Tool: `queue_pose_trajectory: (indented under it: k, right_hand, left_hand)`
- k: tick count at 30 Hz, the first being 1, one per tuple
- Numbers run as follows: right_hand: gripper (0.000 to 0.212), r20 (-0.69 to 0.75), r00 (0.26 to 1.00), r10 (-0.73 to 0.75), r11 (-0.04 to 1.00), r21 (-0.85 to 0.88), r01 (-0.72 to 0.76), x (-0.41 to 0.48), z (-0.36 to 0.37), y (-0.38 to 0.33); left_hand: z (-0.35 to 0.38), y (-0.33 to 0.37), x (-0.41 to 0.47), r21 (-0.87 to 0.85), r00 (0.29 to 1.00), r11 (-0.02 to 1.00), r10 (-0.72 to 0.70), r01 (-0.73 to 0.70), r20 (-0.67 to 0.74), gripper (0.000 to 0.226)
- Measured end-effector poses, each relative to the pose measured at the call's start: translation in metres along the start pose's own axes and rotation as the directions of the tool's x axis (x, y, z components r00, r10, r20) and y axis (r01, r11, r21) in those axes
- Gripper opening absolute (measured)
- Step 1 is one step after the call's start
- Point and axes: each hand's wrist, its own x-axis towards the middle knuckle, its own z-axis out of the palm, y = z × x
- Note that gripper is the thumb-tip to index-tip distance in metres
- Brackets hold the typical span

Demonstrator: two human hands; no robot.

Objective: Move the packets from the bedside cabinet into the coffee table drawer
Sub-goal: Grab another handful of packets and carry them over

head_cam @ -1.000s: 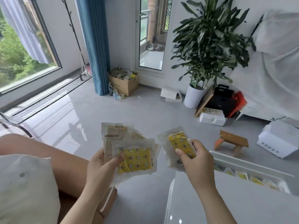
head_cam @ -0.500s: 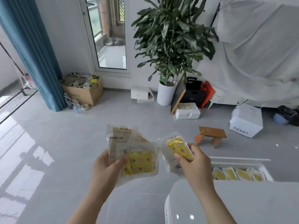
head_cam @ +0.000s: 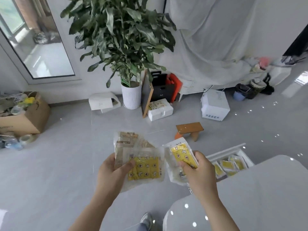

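Note:
My left hand (head_cam: 111, 174) grips a fan of several clear packets (head_cam: 143, 165), the front one yellow with star and moon prints, beige ones behind. In my right hand (head_cam: 200, 174) is a single yellow-printed packet (head_cam: 180, 155), held upright just right of the fan. The white coffee table (head_cam: 260, 194) fills the lower right. Its drawer (head_cam: 231, 150) stands open beyond the table's edge, with several yellow packets (head_cam: 228, 165) lying in a row inside. The bedside cabinet is not in view.
A small wooden stool (head_cam: 190, 129) stands on the grey floor just beyond the drawer. Farther back are a potted plant (head_cam: 130, 97), white boxes (head_cam: 214, 105), a foam box (head_cam: 160, 110) and a cardboard box (head_cam: 25, 117) at left. My shoe (head_cam: 145, 220) shows at the bottom.
The view has swung right and come closer to the coffee table, so more of the open drawer shows. Both hands keep their packets in the same grip.

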Motion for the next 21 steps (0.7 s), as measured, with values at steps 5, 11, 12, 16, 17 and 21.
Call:
queue_pose_trajectory:
  k: [5,11,12,16,17,21]
  right_hand:
    - [0.017,-0.065,0.996,0.058,0.998,0.027,-0.056,0.077,0.009,0.008]
    - [0.018,-0.144,0.977,0.160,0.986,0.064,-0.152,0.150,-0.001,0.025]
    - [0.017,-0.160,0.970,0.183,0.982,0.076,-0.173,0.158,-0.003,0.029]
    - [0.016,-0.231,0.932,0.280,0.960,0.088,-0.267,0.190,-0.009,0.044]
    - [0.016,-0.254,0.918,0.305,0.952,0.089,-0.292,0.199,-0.010,0.049]
    - [0.015,-0.330,0.853,0.403,0.914,0.099,-0.394,0.236,-0.013,0.066]
  left_hand:
    - [0.043,0.033,0.079,0.097,0.996,0.995,0.012,-0.021,0.091,0.017]
    - [0.104,0.062,0.157,0.215,0.985,0.975,0.028,-0.064,0.169,0.013]
    - [0.114,0.065,0.168,0.231,0.981,0.970,0.024,-0.069,0.191,0.013]
    - [0.158,0.077,0.213,0.297,0.954,0.950,0.009,-0.102,0.300,0.013]
    - [0.170,0.079,0.225,0.311,0.944,0.944,0.007,-0.115,0.329,0.013]
    - [0.216,0.091,0.276,0.360,0.889,0.917,-0.012,-0.172,0.457,0.012]
